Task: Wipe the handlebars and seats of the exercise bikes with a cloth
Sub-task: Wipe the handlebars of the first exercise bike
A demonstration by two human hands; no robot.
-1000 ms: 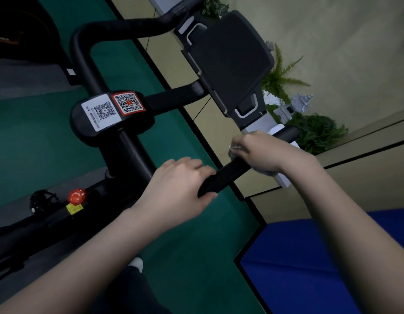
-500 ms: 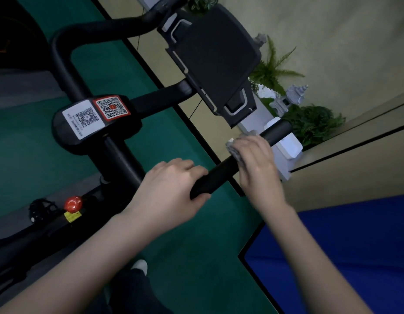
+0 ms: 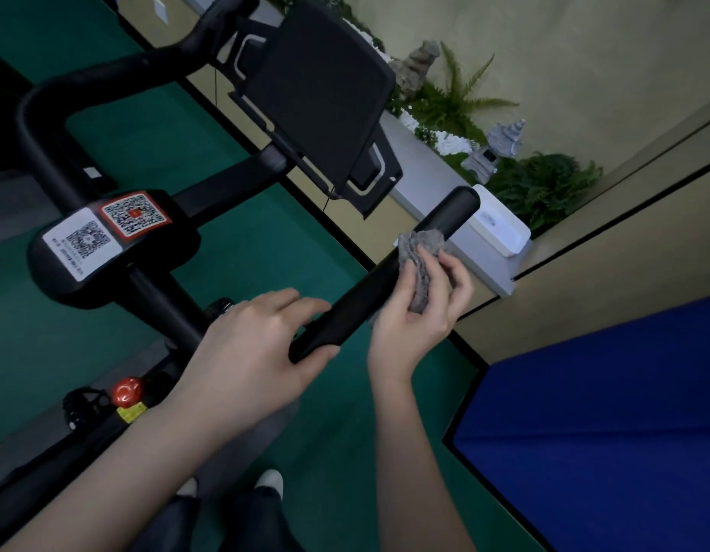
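We steady the handlebar (image 3: 385, 274) with our left hand (image 3: 250, 352), its grip curled round the bar's near end so it won't swing. Our right hand (image 3: 421, 312) pinches the grey cloth (image 3: 421, 253), bunched against the bar at two o'clock from the left grip, ready to rub toward the bar's far tip.

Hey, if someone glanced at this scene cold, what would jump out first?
Centre frame, the right hand holds a crumpled grey cloth against the black handlebar, while the left hand steadies the bar's near end. At left, two QR code stickers sit on the bike's stem, with a red knob below.
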